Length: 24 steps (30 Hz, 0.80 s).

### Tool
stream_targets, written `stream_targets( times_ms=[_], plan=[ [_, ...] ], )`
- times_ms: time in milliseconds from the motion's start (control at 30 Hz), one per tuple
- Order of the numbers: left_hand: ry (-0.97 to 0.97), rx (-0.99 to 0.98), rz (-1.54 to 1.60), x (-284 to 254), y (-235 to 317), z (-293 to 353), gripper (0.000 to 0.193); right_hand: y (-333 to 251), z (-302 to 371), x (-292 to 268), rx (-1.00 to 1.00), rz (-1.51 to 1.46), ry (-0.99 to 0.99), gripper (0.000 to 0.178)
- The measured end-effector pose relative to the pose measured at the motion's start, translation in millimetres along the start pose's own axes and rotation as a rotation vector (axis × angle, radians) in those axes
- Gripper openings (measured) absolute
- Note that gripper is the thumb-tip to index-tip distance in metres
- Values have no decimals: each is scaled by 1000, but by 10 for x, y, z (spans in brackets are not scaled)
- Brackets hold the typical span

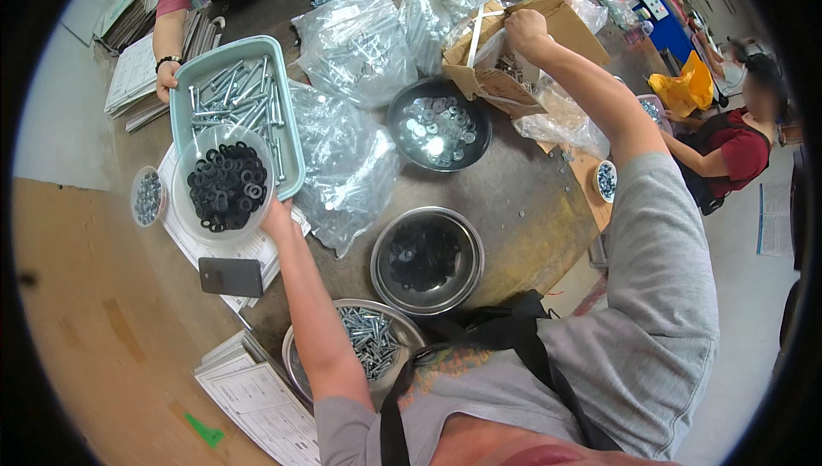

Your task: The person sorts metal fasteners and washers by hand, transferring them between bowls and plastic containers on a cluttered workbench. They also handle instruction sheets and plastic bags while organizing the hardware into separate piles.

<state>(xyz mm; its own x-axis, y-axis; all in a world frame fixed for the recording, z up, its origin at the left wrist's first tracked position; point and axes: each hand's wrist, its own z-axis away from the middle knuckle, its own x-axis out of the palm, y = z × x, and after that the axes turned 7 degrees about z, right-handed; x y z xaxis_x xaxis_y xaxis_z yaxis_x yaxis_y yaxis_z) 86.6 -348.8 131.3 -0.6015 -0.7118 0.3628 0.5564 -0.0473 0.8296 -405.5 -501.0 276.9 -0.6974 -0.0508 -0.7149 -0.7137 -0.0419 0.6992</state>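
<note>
Far left of the steel bowl (467, 257), a small clear tub (148, 221) holds metal nuts; next, a pale-blue tray (294, 158) holds long bolts, its near end overlapped by a washer tub (182, 194) of black rings. Just nearer the wearer than the steel bowl, a screw bowl (408, 331) holds short screws. The steel bowl contains black pieces; beyond it, a dark bowl (399, 142) holds pale washers.

Left of the steel bowl, printed sheets (261, 397) carry lines too small to read.

Left of it too, the left hand (279, 219) meets the tray's near edge; fingers hidden, grip unclear. Beyond and right of it, the right hand (527, 31) bends over the cardboard box (575, 28); its fingertips are hidden, so I cannot tell whether they are closed.
</note>
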Motion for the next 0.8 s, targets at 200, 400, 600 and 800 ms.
stream_targets(
  times_ms=[200, 400, 600, 800],
  plan=[
    [53, -46, 65, 35, 50, -92, 39, 70, 336, 30, -13, 21, -77, 18],
    [32, -60, 141, 132, 49, -176, 26, 515, 665, 717, 342, -268, -28, 18],
    [103, 83, 314, 121, 35, -169, 29, 880, 1199, 1398, 599, -1392, -233, 22],
    [36, 7, 312, 14, 75, -428, 20, 783, 1564, 1418, 583, -1878, -283, 12]
  ],
)
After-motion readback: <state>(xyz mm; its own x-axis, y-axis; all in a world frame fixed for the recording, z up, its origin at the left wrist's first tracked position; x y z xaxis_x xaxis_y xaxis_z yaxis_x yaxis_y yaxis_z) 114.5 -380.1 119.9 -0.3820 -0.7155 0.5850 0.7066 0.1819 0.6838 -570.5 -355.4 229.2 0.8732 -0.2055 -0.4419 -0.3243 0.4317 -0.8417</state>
